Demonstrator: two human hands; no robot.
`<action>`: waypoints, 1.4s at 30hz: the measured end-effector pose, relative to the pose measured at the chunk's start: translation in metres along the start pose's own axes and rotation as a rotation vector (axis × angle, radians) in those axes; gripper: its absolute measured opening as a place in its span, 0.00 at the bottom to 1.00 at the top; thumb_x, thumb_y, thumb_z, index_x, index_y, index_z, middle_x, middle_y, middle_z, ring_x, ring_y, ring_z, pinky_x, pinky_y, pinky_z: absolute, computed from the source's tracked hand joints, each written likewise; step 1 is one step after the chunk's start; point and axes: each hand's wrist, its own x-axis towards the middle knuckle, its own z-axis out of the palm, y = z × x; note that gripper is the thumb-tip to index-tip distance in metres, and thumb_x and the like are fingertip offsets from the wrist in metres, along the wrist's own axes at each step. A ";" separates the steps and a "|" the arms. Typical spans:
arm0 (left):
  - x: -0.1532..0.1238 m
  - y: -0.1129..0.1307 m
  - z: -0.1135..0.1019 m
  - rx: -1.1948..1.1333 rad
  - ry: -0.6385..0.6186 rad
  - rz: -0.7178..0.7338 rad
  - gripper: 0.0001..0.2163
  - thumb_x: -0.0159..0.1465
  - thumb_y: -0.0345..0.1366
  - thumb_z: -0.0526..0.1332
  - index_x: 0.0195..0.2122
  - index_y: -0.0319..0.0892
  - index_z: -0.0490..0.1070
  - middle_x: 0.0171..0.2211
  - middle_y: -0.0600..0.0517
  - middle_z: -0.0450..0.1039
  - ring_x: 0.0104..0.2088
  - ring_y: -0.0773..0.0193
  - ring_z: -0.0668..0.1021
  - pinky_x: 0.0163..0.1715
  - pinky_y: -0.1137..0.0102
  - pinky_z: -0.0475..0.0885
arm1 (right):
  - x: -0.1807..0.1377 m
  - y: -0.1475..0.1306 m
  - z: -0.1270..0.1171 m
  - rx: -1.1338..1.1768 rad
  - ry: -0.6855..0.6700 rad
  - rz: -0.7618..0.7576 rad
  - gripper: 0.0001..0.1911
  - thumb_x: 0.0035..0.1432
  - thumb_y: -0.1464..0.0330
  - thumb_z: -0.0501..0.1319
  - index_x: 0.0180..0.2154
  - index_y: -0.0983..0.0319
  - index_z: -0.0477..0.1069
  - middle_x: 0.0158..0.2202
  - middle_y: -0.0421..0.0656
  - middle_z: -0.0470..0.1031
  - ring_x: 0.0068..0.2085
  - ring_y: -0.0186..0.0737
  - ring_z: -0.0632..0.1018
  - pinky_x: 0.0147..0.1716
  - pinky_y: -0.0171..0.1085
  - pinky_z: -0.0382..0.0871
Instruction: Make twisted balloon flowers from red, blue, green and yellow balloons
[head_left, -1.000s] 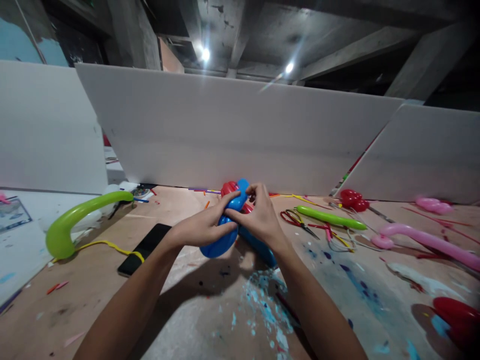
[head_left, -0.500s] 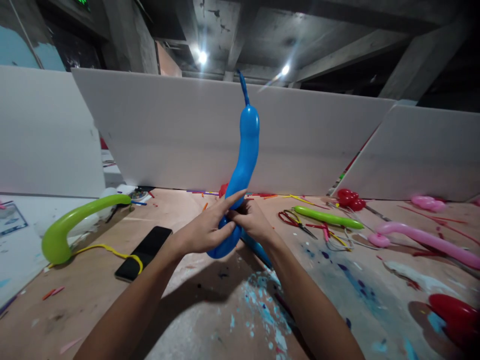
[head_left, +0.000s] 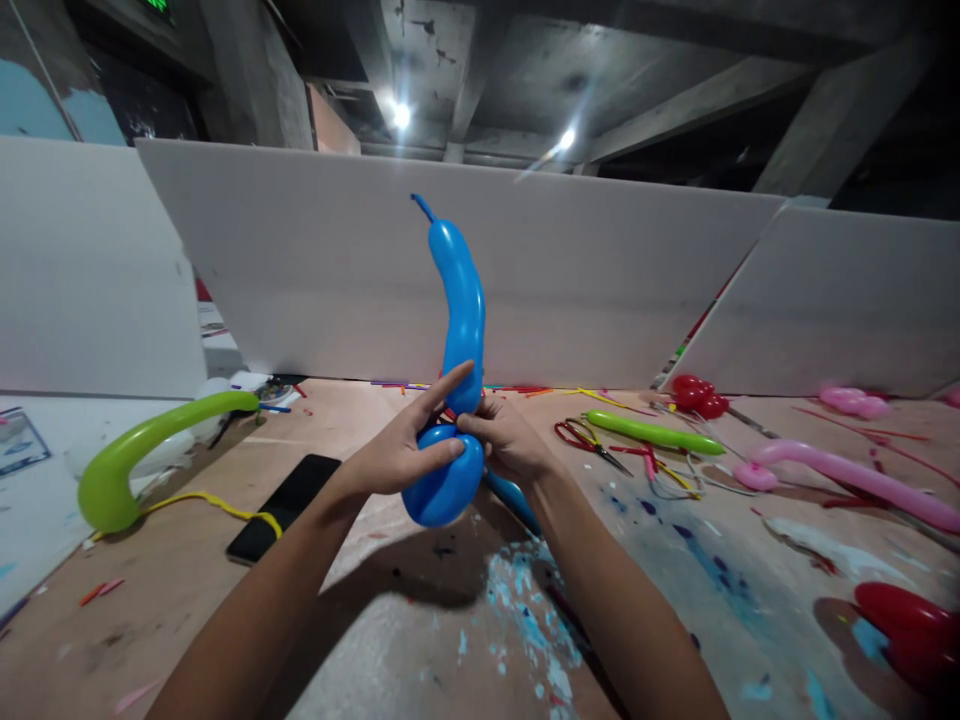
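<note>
The blue balloon [head_left: 465, 290] is held above the counter [head_left: 390, 640], right hand [head_left: 516, 442] fingers pinching its narrowed joint, left hand [head_left: 396, 450] gripping around it, forefinger and thumb parted; a slackened pinch might let it untwist, overtight squeezing could burst it

A glossy blue balloon [head_left: 463, 310] is held above the table [head_left: 225, 620], narrowed where the fingers meet. From that narrow spot its long upper part rises towards 12 o'clock, bowing gently, then leans to 11, where a thin uninflated tail points to about 10. A fat, rounded part bulges below, at 7 o'clock. The left hand [head_left: 405, 445] lays its index finger across the foot of the long part and its thumb on the rounded one; the right hand [head_left: 510, 437] grips at the narrowing. Another blue length [head_left: 514, 502], towards 5 o'clock, is half hidden and may be a separate balloon.
</note>
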 end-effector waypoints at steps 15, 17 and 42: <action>-0.001 -0.003 -0.003 -0.102 0.120 -0.028 0.33 0.63 0.34 0.61 0.67 0.56 0.50 0.62 0.46 0.62 0.47 0.58 0.76 0.43 0.69 0.73 | -0.008 -0.018 0.002 -0.428 0.311 -0.238 0.14 0.53 0.60 0.65 0.25 0.62 0.66 0.19 0.33 0.63 0.20 0.27 0.63 0.20 0.30 0.57; 0.001 -0.006 -0.001 0.011 0.139 -0.026 0.32 0.62 0.33 0.62 0.66 0.53 0.54 0.62 0.46 0.62 0.50 0.57 0.75 0.47 0.68 0.72 | -0.007 -0.017 0.003 -0.528 0.403 -0.286 0.14 0.53 0.61 0.64 0.25 0.62 0.65 0.19 0.34 0.63 0.20 0.27 0.62 0.20 0.30 0.56; 0.014 0.001 0.000 -0.486 0.465 -0.249 0.40 0.54 0.30 0.63 0.68 0.45 0.48 0.31 0.54 0.73 0.27 0.72 0.73 0.31 0.75 0.70 | -0.002 0.022 0.007 -1.365 0.504 -1.029 0.09 0.59 0.74 0.58 0.39 0.59 0.74 0.35 0.45 0.77 0.38 0.41 0.76 0.40 0.41 0.71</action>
